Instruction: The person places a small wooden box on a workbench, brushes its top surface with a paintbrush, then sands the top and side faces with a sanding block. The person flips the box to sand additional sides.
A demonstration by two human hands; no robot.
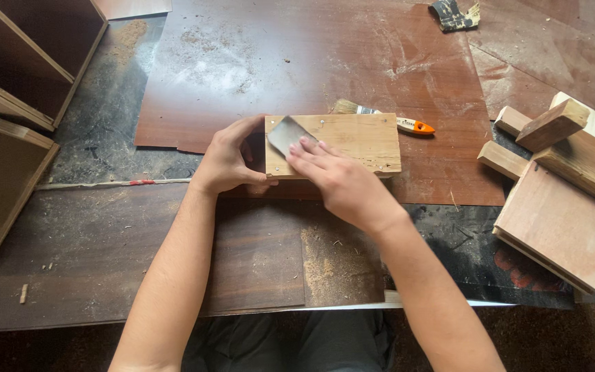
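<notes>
Left hand [228, 160]: bare, no glove, no ring or bracelet in sight
Right hand [339, 180]: bare too, no glove, nothing worn on the fingers
Wrists: both uncovered, no watch and no band
Forearms: both bare from the wrist down to the lower edge of the picture, slim and long; no sleeve or cuff shows anywhere along them
Nails: short, unpainted so far as can be told
Legs: dark grey cloth, trousers or shorts, seen between the two forearms at the bottom edge, with soft folds in the cloth
</notes>
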